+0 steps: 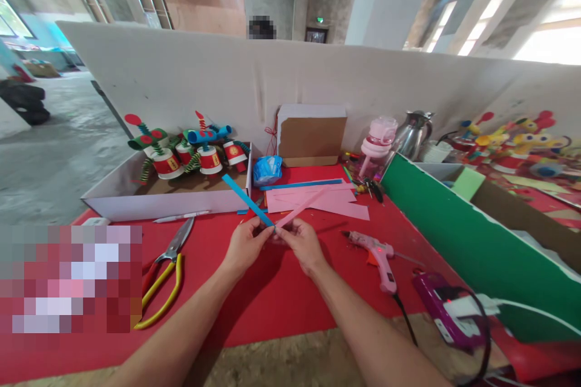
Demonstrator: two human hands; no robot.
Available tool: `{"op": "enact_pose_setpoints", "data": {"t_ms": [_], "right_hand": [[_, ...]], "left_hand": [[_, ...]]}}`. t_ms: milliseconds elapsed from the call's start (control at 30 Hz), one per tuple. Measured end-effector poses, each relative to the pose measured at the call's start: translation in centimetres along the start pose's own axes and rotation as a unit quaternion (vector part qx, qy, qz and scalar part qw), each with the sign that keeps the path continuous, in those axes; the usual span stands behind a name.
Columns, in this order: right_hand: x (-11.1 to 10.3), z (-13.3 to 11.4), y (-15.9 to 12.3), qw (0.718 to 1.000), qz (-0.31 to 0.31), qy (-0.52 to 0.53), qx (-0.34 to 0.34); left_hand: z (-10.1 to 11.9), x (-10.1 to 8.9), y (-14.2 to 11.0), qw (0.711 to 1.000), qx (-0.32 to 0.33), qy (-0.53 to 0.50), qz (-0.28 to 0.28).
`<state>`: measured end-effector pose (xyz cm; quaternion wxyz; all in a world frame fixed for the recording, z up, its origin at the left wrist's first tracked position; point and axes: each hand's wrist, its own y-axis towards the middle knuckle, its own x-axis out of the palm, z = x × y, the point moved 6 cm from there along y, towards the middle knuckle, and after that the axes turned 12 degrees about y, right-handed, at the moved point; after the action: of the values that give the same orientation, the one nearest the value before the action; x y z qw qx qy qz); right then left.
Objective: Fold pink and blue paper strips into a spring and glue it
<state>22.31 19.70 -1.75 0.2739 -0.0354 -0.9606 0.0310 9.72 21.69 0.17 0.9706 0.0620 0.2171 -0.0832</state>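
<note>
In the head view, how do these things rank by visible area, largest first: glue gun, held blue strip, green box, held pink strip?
1. Green box
2. Glue gun
3. Blue strip and pink strip: too alike to rank.

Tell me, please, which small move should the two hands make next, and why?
Probably fold the blue strip across the pink strip: the left hand holds the blue one, the right hand the pink, and their near ends meet in a V.
</note>
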Motion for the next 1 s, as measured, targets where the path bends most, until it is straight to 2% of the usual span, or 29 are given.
{"op": "enact_pose_setpoints", "data": {"t_ms": [133, 333, 600, 833, 1000], "right_hand": [[0.3, 0.2, 0.0, 1.000, -0.025, -0.012, -0.002], [0.5, -0.3, 0.2, 0.990, -0.051, -0.112, -0.067], [0.2, -0.2, 0.2, 0.994, -0.050, -0.088, -0.038], [0.4, -0.5, 0.0, 0.999, -0.017, -0.007, -0.041], [0.5, -0.6, -0.2, 0.999, -0.007, -0.023, -0.033]], "left_hand": [[0.3, -0.2, 0.0, 1.000, 0.008, 0.018, -0.004], [0.4, -0.1, 0.1, 0.999, 0.022, 0.033, -0.027], [1.1, -0.4, -0.2, 0.993, 0.049, 0.110, 0.011], [1.2, -0.1, -0.4, 1.000, 0.024, 0.003, 0.001], [0.4, -0.1, -0.2, 1.000, 0.019, 0.010, 0.009]]}}
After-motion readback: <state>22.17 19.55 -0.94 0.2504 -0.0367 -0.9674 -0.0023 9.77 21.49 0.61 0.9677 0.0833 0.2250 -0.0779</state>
